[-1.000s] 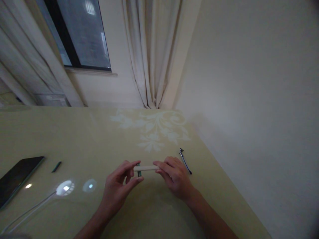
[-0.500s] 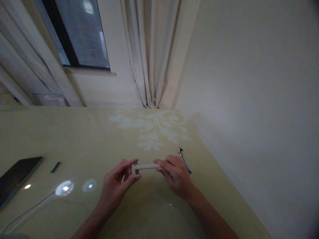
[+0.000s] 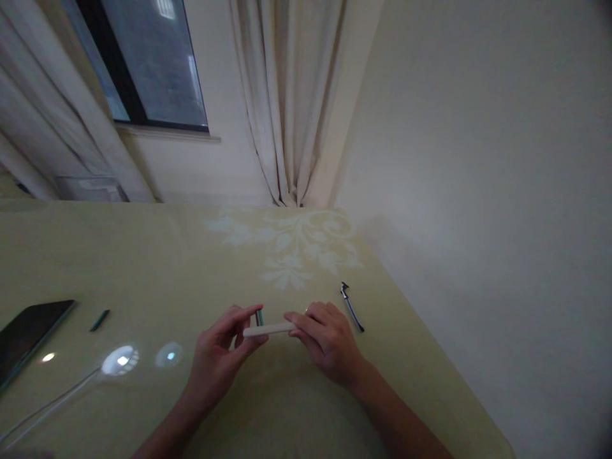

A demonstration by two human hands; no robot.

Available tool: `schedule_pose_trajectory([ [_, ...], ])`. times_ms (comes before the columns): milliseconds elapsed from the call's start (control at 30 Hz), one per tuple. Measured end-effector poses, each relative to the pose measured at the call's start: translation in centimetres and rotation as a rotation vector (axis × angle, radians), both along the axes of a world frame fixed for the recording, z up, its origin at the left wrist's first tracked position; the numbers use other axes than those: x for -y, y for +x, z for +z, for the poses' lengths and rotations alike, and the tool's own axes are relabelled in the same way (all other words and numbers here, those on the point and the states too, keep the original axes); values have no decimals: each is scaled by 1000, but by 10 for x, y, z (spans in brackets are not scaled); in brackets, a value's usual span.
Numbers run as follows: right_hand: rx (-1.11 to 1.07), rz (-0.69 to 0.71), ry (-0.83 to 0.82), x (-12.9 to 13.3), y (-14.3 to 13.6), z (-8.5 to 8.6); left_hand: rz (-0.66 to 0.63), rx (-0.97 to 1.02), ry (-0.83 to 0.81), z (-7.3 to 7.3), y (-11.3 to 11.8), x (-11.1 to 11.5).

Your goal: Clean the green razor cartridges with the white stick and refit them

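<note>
Between the thumb and forefinger of my left hand (image 3: 220,347) is a small green and dark razor head (image 3: 259,317), held upright. My right hand (image 3: 327,338) pinches a flat, pale stick (image 3: 268,329) by its right end. The stick's left part crosses the lower end of the razor head, close to my left thumb; whether they touch is hard to tell. A razor handle (image 3: 352,307) with a dark, shiny shaft lies on the table just beyond my right hand.
The pale green table (image 3: 167,268) meets a wall on the right. At the left lie a dark tablet (image 3: 31,335), a small green and black piece (image 3: 100,320) and a white cable (image 3: 52,405). Curtains (image 3: 282,95) hang behind.
The pale stick has moved left and down across the razor head, and my right hand has shifted left with it. My left hand still holds the razor head.
</note>
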State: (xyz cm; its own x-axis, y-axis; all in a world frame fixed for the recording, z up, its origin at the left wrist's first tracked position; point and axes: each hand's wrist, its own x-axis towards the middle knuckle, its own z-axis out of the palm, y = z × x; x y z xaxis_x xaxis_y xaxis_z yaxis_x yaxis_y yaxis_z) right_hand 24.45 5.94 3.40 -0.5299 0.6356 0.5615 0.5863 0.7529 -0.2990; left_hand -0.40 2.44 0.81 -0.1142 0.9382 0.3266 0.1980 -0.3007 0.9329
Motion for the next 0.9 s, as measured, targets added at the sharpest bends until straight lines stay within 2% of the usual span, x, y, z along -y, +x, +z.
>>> schedule_pose_trajectory([
  [167, -48, -71, 1, -1, 1, 1, -14, 5, 15, 3, -2, 2],
  [333, -23, -22, -15, 1, -1, 0, -2, 16, 18, 5, -2, 2],
  [500, -47, -73, 7, 1, 0, -1, -18, -5, 29, 8, 0, 2],
  [633, -15, -8, 3, 3, -3, -3, -17, -24, 21, 7, -1, 3],
  [800, -54, -83, -4, 1, -2, -3, -33, -24, 41, 5, -3, 2],
  [900, -24, -42, -6, 2, -4, -3, -39, -16, 37, 4, -2, 2],
])
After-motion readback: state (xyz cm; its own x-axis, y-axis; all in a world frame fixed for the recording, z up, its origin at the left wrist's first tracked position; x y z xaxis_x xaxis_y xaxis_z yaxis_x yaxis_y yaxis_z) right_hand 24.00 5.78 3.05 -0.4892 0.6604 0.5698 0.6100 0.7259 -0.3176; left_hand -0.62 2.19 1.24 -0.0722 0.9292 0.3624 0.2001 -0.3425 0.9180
